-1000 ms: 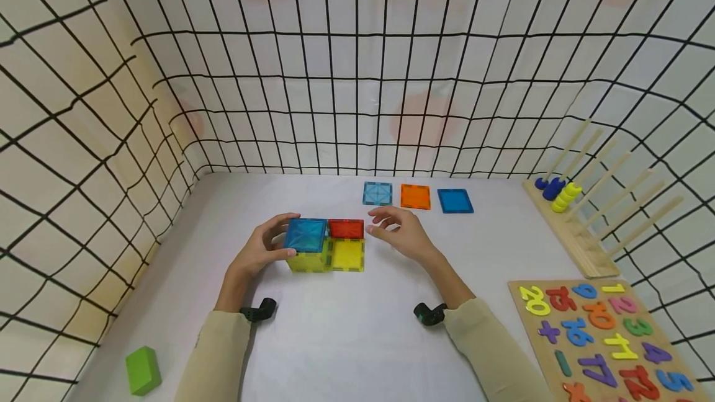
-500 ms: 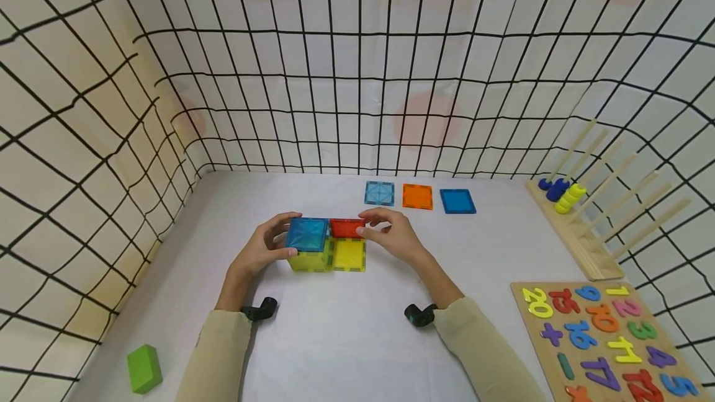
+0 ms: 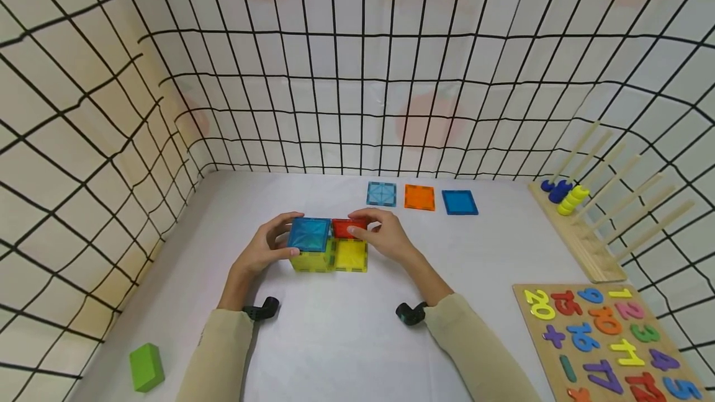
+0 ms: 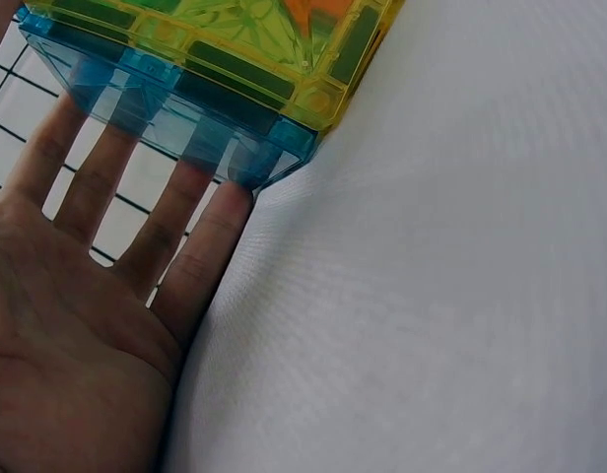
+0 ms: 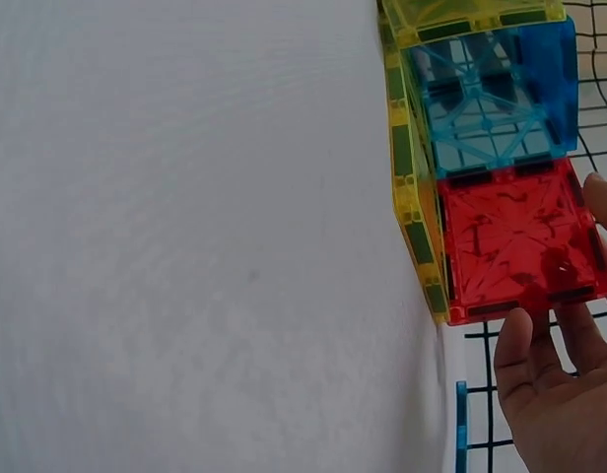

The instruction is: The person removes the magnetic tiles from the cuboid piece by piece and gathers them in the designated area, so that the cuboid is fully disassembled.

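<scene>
A cube of translucent magnetic tiles [image 3: 310, 234], blue on top and yellow in front, stands on the white table. My left hand [image 3: 260, 248] holds it from the left, thumb at the front corner and fingers behind. The left wrist view has these fingers against a blue tile [image 4: 166, 113]. Beside the cube a yellow tile [image 3: 352, 256] lies flat, and a red magnetic tile [image 3: 341, 227] stands upright along its back edge. My right hand [image 3: 389, 238] pinches the red tile's right part, thumb in front. In the right wrist view the red tile meets a light blue tile [image 5: 486, 123].
Behind lie a light blue tile [image 3: 382, 193], an orange tile [image 3: 419, 197] and a dark blue tile [image 3: 460, 202]. At right are a wooden peg rack [image 3: 581, 237] and a number board [image 3: 606, 340]. A green block [image 3: 147, 368] sits front left; black grid netting [image 3: 363, 79] surrounds the table.
My right hand has moved left, from beside the red tile onto it, and now pinches it. The left hand stays on the cube.
</scene>
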Demonstrator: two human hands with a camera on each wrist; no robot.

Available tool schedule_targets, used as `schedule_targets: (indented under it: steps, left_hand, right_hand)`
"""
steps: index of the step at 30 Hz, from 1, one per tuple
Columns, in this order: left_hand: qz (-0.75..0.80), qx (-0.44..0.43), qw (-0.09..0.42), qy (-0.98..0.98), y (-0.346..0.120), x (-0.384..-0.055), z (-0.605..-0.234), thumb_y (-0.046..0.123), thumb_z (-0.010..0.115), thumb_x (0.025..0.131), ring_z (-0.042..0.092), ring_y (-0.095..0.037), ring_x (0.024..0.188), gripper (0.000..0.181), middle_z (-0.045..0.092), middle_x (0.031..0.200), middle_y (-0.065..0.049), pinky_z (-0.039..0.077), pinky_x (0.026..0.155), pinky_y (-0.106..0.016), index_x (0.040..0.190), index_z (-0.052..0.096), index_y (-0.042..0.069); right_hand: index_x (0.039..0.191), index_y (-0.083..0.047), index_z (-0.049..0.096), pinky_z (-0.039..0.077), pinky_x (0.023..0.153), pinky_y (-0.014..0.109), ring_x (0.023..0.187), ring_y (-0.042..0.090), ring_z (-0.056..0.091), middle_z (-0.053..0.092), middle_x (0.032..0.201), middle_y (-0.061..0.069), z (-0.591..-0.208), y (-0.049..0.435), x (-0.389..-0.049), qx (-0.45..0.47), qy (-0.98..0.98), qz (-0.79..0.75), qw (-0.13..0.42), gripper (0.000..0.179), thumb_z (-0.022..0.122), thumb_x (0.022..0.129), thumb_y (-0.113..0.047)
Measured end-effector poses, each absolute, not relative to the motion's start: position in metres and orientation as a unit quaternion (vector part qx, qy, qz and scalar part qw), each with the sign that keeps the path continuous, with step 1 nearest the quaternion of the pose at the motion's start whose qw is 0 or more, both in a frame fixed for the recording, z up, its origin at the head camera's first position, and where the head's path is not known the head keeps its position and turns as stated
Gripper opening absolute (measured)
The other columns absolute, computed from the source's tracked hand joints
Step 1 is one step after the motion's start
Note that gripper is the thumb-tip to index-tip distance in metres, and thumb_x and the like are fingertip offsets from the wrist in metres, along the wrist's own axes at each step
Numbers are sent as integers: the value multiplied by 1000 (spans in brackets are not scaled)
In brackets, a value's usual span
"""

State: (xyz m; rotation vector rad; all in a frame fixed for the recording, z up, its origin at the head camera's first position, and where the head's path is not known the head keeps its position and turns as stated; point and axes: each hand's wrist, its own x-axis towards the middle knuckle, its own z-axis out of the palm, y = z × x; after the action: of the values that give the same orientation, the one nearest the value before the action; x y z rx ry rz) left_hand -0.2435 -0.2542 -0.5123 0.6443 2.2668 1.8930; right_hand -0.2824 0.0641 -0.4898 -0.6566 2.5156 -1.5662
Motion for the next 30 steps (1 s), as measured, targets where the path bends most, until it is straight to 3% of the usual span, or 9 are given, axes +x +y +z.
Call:
schedule_targets:
  steps: [5, 12, 20, 30]
  left_hand:
    - [626, 212, 59, 749, -253, -244, -512, 13, 80, 86, 42, -44, 143, 78, 43, 157, -16, 46, 113, -55, 154, 42, 9]
    - [623, 211, 57, 751, -254, -245, -515, 12, 79, 85, 42, -46, 143, 77, 44, 157, -16, 43, 112, -65, 154, 44, 11]
    - [619, 208, 56, 755, -255, -246, -516, 6, 77, 86, 44, -43, 142, 75, 44, 156, -15, 48, 112, -55, 154, 44, 10]
    - [623, 203, 52, 754, -252, -244, -515, 10, 78, 86, 42, -46, 143, 76, 43, 158, -16, 40, 113, -68, 153, 45, 12]
  right_hand:
    - [124, -19, 74, 52, 91, 34, 113, 21, 56, 69, 129, -1, -492, 59, -284, -212, 829, -514, 53, 31, 73, 97, -34]
    - [124, -19, 75, 51, 89, 32, 110, 21, 56, 70, 128, 2, -494, 52, -285, -213, 833, -508, 53, 29, 70, 99, -33]
    - [121, -16, 75, 53, 82, 27, 102, 21, 58, 72, 117, 4, -492, 52, -282, -196, 838, -507, 52, 26, 69, 100, -31]
    - [118, -16, 72, 53, 81, 27, 98, 21, 59, 72, 111, 3, -492, 60, -281, -189, 843, -502, 40, 21, 67, 101, -28]
